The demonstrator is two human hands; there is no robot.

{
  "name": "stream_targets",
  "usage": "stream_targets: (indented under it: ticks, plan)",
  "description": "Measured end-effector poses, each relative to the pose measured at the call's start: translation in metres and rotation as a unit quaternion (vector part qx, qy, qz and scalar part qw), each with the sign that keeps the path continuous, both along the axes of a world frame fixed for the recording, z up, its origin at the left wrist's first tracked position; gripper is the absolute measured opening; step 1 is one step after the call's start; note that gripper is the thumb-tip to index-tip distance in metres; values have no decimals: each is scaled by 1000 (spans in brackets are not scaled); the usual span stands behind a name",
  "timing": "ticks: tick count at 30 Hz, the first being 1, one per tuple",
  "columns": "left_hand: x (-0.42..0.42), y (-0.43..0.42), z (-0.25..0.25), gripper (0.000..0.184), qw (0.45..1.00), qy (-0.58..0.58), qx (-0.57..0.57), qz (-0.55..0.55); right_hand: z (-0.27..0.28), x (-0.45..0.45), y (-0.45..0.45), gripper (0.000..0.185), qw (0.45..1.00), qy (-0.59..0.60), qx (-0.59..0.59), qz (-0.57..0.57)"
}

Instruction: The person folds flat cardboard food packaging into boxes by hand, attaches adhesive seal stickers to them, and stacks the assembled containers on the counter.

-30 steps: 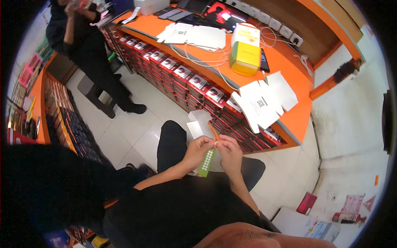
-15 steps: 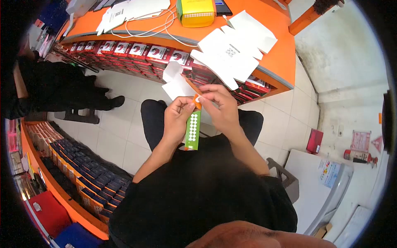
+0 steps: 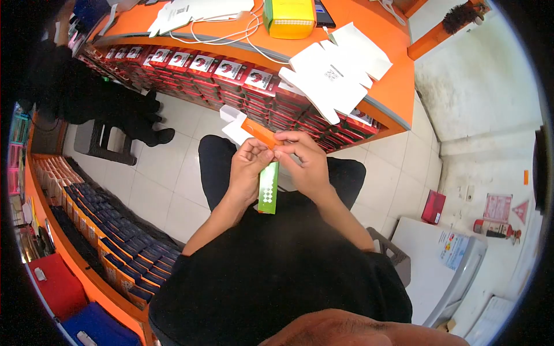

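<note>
A small cardboard carton (image 3: pixel 268 193) is held over my lap, partly unfolded. Its lower side is green with white diamonds, an orange panel (image 3: pixel 258 132) slants across the top, and white flaps (image 3: pixel 232 123) stick out at the far end. My left hand (image 3: pixel 247 170) grips the carton's left side, fingers curled and thumb near the orange edge. From the right, my right hand (image 3: pixel 303 157) pinches the orange panel where it meets the green side, its fingertips close to my left thumb. The fingers hide the fold between the two.
Unfolded white cartons (image 3: pixel 332 78), a yellow-green box (image 3: pixel 288 22), a phone (image 3: pixel 325 15) and a white cable (image 3: pixel 254 34) lie on the orange counter (image 3: pixel 395 86). Red boxes (image 3: pixel 231 70) fill its shelf. A person in black (image 3: pixel 104 98) is at left by a grey stool (image 3: pixel 95 144).
The orange panel has swung leftward and shows a broader face. A white spot by my right thumb is out of sight. Both hands stay on the carton; the camera view has shifted slightly.
</note>
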State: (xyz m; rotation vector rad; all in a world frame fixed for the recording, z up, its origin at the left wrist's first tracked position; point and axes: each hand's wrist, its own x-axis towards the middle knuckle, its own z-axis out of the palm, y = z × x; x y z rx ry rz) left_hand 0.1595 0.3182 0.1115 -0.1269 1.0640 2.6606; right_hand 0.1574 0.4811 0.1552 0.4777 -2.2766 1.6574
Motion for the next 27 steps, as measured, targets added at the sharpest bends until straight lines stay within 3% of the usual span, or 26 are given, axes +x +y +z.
stream_targets:
  ticks: [9,17,20,21,24,27]
  plan:
    - [10,-11,-13,20,996,-8,85,-23,-3,6,3,22,998,58,8,40]
    - [9,-9,-7,28,999,31,-21,14,1,16,6,18,996,35,25,77]
    - [10,-10,1,22,988,70,-134,-4,-7,12,9,12,999,-1,2,51]
    - [9,-14,-8,20,974,86,-208,6,-10,13,8,10,996,-51,-61,48]
    - [12,-5,6,20,962,132,-238,41,-16,12,7,9,976,-126,-169,59]
    - [16,-3,2,19,968,118,-218,39,-14,14,12,8,972,-144,-171,79]
